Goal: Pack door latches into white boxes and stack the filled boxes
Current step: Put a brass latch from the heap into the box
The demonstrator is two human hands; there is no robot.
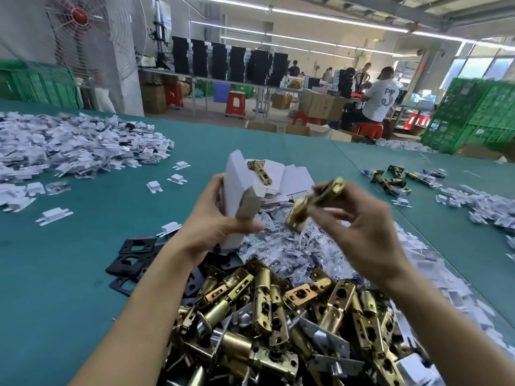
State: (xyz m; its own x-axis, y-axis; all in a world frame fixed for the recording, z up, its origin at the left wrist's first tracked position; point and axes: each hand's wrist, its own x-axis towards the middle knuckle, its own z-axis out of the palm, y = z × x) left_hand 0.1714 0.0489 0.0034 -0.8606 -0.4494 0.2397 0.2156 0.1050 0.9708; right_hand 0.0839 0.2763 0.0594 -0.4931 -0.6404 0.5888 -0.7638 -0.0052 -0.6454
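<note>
Indoors, teal table (83, 246), latch heap (278, 316), factory benches (223, 79)

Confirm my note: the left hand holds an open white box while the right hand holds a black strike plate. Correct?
Not quite. The head view shows the right hand holding a brass door latch; the black plates lie on the table. The left hand does hold the white box.

One white box (237, 185), folded up. One raised latch (320, 200); one lone latch (260, 172) on the flat cartons (295, 176); far-right latches (387, 179) blurred, roughly four; latch heap (278, 316) beyond counting. Three black strike plates (131, 260) plain, others hidden. At least four red stools (235, 103). One fan (80, 32).
</note>
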